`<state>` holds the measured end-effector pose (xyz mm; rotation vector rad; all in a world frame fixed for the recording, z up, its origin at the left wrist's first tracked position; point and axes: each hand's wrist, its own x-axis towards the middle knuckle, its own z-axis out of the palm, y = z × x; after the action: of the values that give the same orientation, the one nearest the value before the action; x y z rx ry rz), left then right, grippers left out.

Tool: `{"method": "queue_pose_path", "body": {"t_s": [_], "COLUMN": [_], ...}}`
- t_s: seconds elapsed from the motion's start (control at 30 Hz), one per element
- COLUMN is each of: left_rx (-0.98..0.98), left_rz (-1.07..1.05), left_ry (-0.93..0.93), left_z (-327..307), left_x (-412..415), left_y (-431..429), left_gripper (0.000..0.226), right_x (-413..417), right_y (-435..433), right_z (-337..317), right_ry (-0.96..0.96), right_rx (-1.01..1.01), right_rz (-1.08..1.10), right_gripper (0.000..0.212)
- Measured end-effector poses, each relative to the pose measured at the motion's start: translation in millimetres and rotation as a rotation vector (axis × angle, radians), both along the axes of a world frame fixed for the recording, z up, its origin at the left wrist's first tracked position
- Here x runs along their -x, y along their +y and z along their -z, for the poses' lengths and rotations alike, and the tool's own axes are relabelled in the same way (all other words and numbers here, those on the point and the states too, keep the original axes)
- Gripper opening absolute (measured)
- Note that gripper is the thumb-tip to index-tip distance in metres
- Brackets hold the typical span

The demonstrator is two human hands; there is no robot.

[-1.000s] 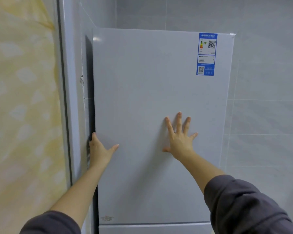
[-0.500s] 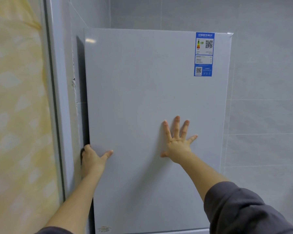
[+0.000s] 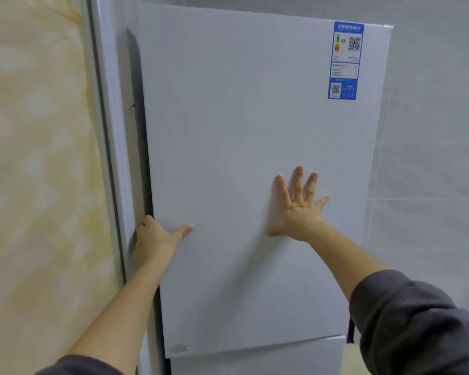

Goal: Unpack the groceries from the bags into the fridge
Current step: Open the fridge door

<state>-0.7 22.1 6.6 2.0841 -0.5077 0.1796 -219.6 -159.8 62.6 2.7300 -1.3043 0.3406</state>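
The white upper fridge door (image 3: 241,117) fills the middle of the view. My left hand (image 3: 157,236) grips its left edge at mid height: the fingers curl round behind the edge and the thumb lies on the front. A dark gap runs along that edge. My right hand (image 3: 299,212) presses flat on the door's front right of centre, fingers spread. No grocery bags are in view.
A blue energy label (image 3: 345,59) is stuck at the door's top right. The lower fridge door (image 3: 255,361) starts just below. A white frame (image 3: 109,131) and a yellow patterned curtain (image 3: 33,185) stand close on the left. A grey tiled wall (image 3: 431,158) is on the right.
My left hand's fingers have wrapped further round the door's left edge. The right hand has stayed flat on the door. The view has tilted, and the lower door now shows.
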Motion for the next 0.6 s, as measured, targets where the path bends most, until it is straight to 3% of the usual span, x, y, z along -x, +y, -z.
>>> {"method": "queue_pose_path", "body": {"t_s": [0.6], "left_rx": [-0.101], "left_rz": [-0.087], "left_ry": [0.016], "left_z": [-5], "left_x": [56], "left_y": [49], "left_gripper": [0.102], "right_x": [39], "right_y": [1], "right_z": [12], "right_ry": [-0.059], "right_rx": [0.054], "right_rz": [-0.179], "right_gripper": [0.132]}}
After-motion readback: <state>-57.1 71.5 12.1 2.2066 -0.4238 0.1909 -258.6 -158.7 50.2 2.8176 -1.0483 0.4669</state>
